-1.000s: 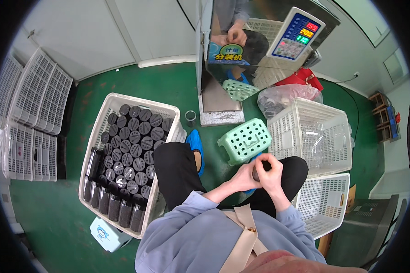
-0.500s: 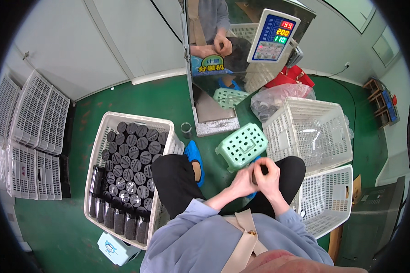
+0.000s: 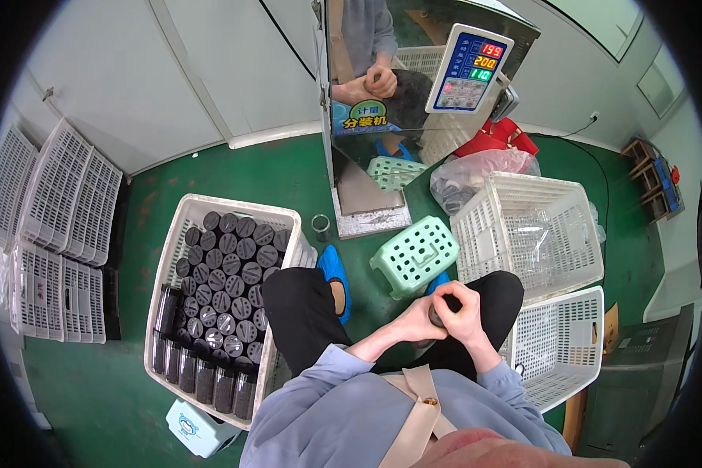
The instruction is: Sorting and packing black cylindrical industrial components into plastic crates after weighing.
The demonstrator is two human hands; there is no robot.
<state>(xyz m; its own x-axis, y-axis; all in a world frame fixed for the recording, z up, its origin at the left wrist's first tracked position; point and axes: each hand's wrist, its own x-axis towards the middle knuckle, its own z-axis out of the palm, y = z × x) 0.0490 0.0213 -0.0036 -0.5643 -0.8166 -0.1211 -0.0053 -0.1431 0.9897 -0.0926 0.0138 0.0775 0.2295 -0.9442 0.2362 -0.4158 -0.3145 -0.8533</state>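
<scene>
In front of my lap my left hand (image 3: 418,321) is wrapped round a small jar, mostly hidden by the fingers. My right hand (image 3: 464,313) curls over its top, thumb and forefinger bent round the dark grey lid (image 3: 437,315). Both hands touch each other above my right thigh. On my left a white crate (image 3: 181,234) is packed with upright, black-lidded jars (image 3: 225,303); several at its near side show clear walls and dark contents. An open clear jar (image 3: 320,227) stands on the floor in front of my left foot.
A metal dispensing machine (image 3: 374,222) with a lit control panel (image 3: 469,70) stands ahead. A green perforated stool (image 3: 416,253) is before my right foot. Right are two white crates (image 3: 515,288) (image 3: 577,343), one holding clear containers. Stacked crates (image 3: 66,195) stand far left.
My hands have shifted slightly down, and the right fingers have turned a little round the jar's top. More of the grey lid shows between them. The view has tilted slightly.
</scene>
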